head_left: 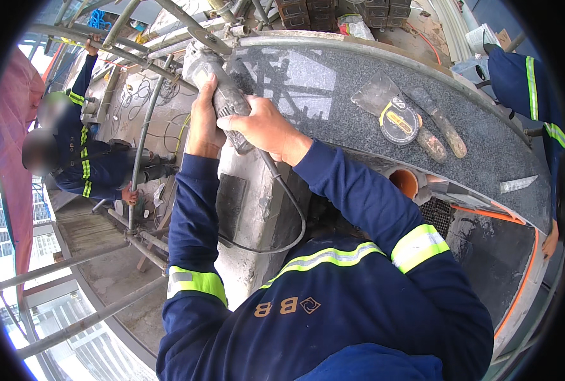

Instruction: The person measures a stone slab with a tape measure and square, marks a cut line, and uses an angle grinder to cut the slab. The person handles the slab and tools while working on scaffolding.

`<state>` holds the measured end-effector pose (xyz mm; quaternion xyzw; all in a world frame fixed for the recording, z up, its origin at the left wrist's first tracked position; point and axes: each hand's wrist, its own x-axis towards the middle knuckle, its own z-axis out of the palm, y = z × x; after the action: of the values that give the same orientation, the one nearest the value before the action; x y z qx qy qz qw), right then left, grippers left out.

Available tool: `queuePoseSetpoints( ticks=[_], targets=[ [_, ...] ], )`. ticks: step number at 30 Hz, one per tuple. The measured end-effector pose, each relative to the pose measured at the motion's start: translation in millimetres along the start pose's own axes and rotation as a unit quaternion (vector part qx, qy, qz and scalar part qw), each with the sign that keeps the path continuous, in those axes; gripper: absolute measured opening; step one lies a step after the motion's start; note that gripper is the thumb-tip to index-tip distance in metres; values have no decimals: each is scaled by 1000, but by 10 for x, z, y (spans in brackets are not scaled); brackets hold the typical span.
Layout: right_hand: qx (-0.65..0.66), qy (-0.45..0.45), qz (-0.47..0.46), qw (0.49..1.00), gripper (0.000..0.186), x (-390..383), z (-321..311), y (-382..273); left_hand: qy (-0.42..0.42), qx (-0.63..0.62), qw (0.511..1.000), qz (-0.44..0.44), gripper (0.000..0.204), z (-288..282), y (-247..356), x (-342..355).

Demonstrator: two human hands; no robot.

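Observation:
Both hands are wrapped round a dusty, corded angle grinder [227,96] at the left end of a dark, speckled stone slab [333,136]. My left hand [205,124] grips the side of its body. From the right, my right hand [266,129] closes over the rear of the body, thumb on top. The grinder's head points away from me; its disc cannot be made out. A black cord [300,213] loops down from its rear end. Further right on the slab lie a flat trowel [373,96], a round tape measure [398,122] and a second worn handled tool [440,120].
Scaffold tubes [144,143] cross the left side, with two co-workers [82,152] behind them. Another person's sleeve [517,86] shows at the far right. A metal strip [519,184] lies near the slab's edge. An orange pipe [404,182] opens below it.

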<state>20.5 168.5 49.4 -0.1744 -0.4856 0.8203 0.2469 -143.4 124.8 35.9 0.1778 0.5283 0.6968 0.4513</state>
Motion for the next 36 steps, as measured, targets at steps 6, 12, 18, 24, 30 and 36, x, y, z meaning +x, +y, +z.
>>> queuePoseSetpoints(
  ticks=[6, 12, 18, 24, 30, 36],
  targets=[
    [-13, 15, 6, 1000, 38, 64, -89, 75, 25, 17, 999, -11, 50, 76, -53, 9],
    [-2, 19, 13, 1000, 36, 58, -92, 22, 32, 13, 999, -24, 47, 74, -63, 65],
    [8, 43, 13, 999, 36, 100, -58, 41, 24, 30, 998, -43, 50, 52, -11, 91],
    [14, 27, 36, 999, 35, 118, -94, -34, 15, 18, 998, -56, 49, 45, -8, 132],
    [59, 20, 37, 997, 26, 139, -110, -3, 10, 37, 998, -58, 51, 81, 9, 148],
    [64, 11, 41, 997, 27, 151, -135, 11, 14, 50, 997, -56, 52, 82, 5, 157]
  ],
)
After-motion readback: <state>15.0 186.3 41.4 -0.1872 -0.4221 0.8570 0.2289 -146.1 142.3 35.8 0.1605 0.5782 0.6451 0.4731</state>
